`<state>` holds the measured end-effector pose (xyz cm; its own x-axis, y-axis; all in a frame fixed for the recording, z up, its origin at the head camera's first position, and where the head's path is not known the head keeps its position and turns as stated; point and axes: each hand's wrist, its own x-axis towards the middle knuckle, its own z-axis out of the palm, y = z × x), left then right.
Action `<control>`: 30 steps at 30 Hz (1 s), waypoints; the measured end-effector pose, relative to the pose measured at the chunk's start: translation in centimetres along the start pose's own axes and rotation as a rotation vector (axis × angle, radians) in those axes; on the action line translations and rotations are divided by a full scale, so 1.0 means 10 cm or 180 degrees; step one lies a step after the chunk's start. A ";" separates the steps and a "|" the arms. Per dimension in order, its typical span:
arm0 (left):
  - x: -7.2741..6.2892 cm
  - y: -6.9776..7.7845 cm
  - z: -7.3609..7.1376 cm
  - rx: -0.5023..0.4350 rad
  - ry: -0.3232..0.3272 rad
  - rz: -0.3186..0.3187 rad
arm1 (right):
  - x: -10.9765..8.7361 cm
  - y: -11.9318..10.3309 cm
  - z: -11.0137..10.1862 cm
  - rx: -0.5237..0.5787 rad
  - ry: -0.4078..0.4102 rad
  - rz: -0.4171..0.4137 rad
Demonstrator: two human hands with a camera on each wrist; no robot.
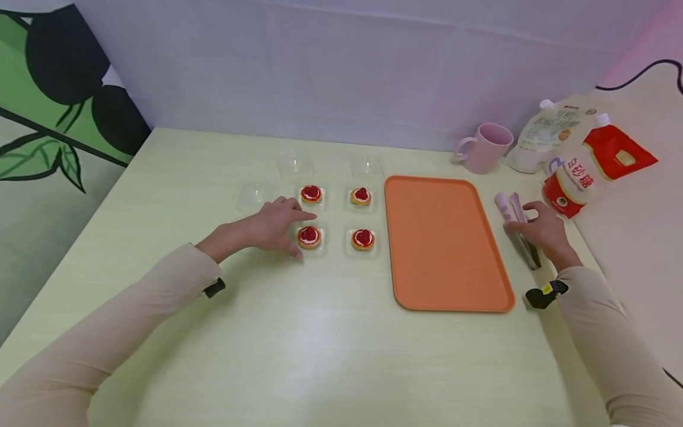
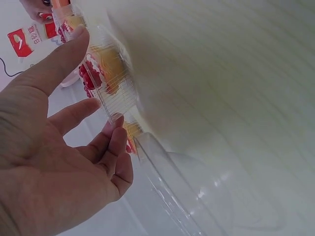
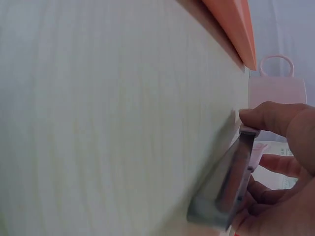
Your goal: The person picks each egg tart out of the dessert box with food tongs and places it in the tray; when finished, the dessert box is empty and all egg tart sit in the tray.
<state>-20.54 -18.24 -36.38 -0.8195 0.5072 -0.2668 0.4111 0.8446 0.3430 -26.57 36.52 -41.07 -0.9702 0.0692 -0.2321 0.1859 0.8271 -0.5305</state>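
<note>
1. Here's the left hand (image 1: pixel 274 225), left of centre in the frame: loosely spread around the lower-left tart (image 1: pixel 309 236), thumb and fingertips by its clear base (image 1: pixel 320 251), nothing clenched.
2. Over at the right, the right hand (image 1: pixel 546 231) pinches the tongs (image 1: pixel 517 206), between the orange tray (image 1: pixel 445 243) and the sugar bag (image 1: pixel 578 178)!
3. Best play, I'd say: steady that base by its edges, well off the topping.
4. Tongs want an even, light pinch, clear of the bag.
</note>
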 end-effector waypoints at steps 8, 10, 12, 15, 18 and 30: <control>0.00 0.01 -0.01 0.0042 -0.0020 -0.0028 | -0.01 -0.07 -0.08 0.0180 -0.0084 0.0031; -0.01 0.01 -0.01 0.0055 -0.0006 -0.0013 | -0.01 -0.12 -0.12 0.0245 -0.0124 0.0003; -0.01 0.02 -0.02 0.0061 0.0000 -0.0007 | -0.02 -0.21 -0.15 0.0270 -0.0120 -0.0074; -0.02 0.02 -0.03 0.0064 0.0004 -0.0012 | -0.06 -0.39 -0.19 0.0349 -0.0092 -0.0244; -0.02 0.01 -0.02 0.0070 0.0052 -0.0022 | -0.11 -0.62 -0.21 0.0375 -0.0162 -0.0451; -0.04 -0.01 0.01 0.0081 0.0175 -0.0090 | -0.36 -1.57 -0.04 0.0267 -0.0631 -0.1655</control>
<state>-20.27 -18.52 -36.38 -0.8513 0.4735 -0.2259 0.3969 0.8629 0.3128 -26.01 23.54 -31.54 -0.8913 -0.4485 -0.0672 -0.2894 0.6766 -0.6770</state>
